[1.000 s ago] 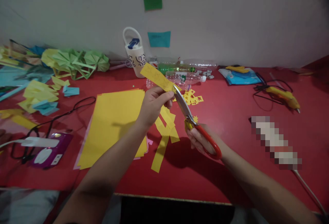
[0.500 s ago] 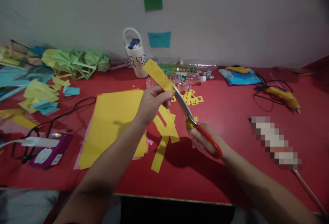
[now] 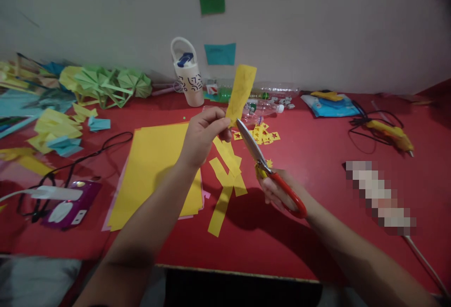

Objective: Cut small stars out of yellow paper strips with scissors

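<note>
My left hand [image 3: 207,133] pinches the lower end of a yellow paper strip [image 3: 242,92], which stands nearly upright with faint marks on it. Red-handled scissors [image 3: 262,161] are gripped in my right hand [image 3: 276,189], their blades close together and pointing up and left. The blade tips meet the strip's lower edge, close to my left fingertips; whether paper lies between them I cannot tell. Below lie several loose yellow strips [image 3: 225,180]. Beyond the scissors is a small pile of yellow pieces with star-shaped holes [image 3: 261,134].
A stack of yellow sheets [image 3: 151,171] lies left of centre. Clear plastic bottles [image 3: 264,107] and a white tumbler [image 3: 190,81] stand behind. At right are a blue packet [image 3: 329,105] and a yellow glue gun [image 3: 389,135]; at left, a purple power socket box [image 3: 72,208] with cables.
The strip in my left hand has swung from leaning left to nearly upright, tilting slightly right. My left hand has shifted slightly left; the scissors have barely moved.
</note>
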The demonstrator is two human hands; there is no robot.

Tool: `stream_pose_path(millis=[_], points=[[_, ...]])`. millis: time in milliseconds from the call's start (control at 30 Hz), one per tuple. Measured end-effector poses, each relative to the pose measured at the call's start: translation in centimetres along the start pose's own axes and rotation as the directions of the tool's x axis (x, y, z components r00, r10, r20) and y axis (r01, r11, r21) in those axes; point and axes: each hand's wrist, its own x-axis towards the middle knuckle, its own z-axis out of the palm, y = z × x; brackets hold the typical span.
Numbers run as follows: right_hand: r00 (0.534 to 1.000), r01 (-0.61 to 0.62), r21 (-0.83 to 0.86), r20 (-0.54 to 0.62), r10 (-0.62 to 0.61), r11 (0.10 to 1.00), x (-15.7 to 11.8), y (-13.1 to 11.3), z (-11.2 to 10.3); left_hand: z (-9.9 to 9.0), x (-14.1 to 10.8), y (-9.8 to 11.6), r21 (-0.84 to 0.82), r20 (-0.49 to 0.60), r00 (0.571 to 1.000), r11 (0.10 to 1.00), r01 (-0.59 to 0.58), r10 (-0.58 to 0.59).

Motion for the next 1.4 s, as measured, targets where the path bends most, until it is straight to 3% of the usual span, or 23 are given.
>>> stream_pose_path(millis=[200,400,1033,1400], points=[[0.999,0.006,0.050,0.041,-0.008,0.999,-0.1,0.1,0.0,0.0,0.0,0.5,0.050,-0.006,0.999,0.998,-0.036,0.037],[0.998,0.031,0.030,0.057,-0.033,0.999,-0.2,-0.2,-0.3,-0.2,0.0,1.0,0.124,0.063,0.997,0.991,-0.059,0.051],[0.989,0.074,0.052,0.122,-0.080,0.996,-0.3,-0.6,-0.5,-0.8,0.1,0.8,0.103,0.149,0.988,0.993,-0.056,0.041],[0.993,-0.044,-0.006,0.111,0.045,0.999,-0.3,-0.1,-0.6,-1.0,0.1,0.9,0.103,0.144,0.989,0.994,-0.037,0.022]])
